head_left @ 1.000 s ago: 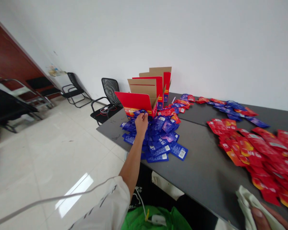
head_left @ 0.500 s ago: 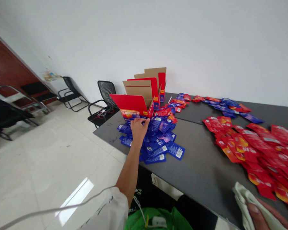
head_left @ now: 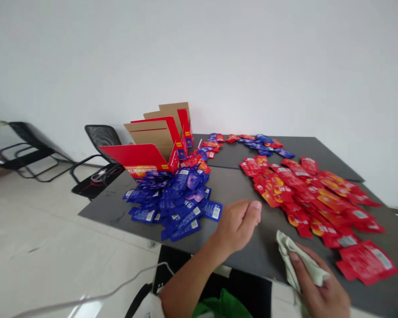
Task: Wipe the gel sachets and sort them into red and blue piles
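Observation:
Over the middle of the table's near side is my left hand (head_left: 239, 225), its fingers curled closed; whatever they hold, if anything, is hidden from view. A pale, crumpled cloth (head_left: 288, 247) is gripped by my right hand (head_left: 321, 287) near the front edge. To the left of my left hand lies a heap of blue packets (head_left: 182, 198). A broad spread of red and orange packets (head_left: 305, 194) covers the table beyond and to the right of the cloth.
Several red cartons (head_left: 135, 154) with raised flaps stand in a row at the table's left. Mixed red and blue packets (head_left: 262, 143) trail along the back. A black chair (head_left: 102, 137) stands past the left edge. A grey cable (head_left: 119, 285) crosses the lower left.
My left hand has left the blue heap and moved right, toward the cloth, closing its fingers. My right hand still grips the cloth. The view has turned to the right.

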Motion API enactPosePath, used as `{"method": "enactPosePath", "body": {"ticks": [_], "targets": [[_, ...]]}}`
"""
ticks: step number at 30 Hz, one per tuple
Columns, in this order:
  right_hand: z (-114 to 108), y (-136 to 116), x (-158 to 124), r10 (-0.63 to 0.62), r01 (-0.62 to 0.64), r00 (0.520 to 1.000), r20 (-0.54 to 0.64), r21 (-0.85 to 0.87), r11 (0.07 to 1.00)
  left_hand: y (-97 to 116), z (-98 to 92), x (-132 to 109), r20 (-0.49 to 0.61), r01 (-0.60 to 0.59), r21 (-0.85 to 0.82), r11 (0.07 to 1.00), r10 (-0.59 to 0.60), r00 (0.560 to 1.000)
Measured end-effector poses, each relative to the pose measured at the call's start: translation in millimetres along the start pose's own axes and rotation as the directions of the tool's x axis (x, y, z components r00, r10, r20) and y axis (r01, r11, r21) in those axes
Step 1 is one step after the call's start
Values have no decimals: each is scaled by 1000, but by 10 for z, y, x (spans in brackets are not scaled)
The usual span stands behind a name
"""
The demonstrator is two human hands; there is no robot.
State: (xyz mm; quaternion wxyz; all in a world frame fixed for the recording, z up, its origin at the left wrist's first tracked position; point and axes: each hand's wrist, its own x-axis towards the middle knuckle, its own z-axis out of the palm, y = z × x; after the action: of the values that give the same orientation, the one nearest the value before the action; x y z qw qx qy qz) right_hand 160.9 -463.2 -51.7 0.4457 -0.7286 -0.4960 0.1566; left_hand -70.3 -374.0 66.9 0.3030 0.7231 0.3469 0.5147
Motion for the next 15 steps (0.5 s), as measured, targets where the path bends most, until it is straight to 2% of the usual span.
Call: {"method": "enactPosePath", "body": {"ticks": [2, 4, 7, 8, 10, 15], "targets": [[21, 12, 18, -23, 23, 1000, -2, 25, 999, 13, 138, 234, 130, 37, 79, 996, -47, 990], [39, 59, 30, -55, 55, 998, -2, 39, 998, 0, 240, 544, 274, 34, 286, 958, -116, 955], [44, 131, 24, -117, 117, 993, -4, 41, 992, -120, 358, 1075, 460, -85, 629, 773, -282, 842], [40, 151, 19, -142, 142, 990, 1, 41, 989, -191, 392, 1249, 479, -94, 665, 741, -325, 815], [26, 180, 7, -190, 188, 982, 24, 54, 981, -368, 452, 1572, 476, -102, 716, 690, -376, 795], [41, 173, -21, -205, 200, 978, 44, 104, 974, -873, 575, 2204, 383, -88, 815, 573, -419, 823]]}}
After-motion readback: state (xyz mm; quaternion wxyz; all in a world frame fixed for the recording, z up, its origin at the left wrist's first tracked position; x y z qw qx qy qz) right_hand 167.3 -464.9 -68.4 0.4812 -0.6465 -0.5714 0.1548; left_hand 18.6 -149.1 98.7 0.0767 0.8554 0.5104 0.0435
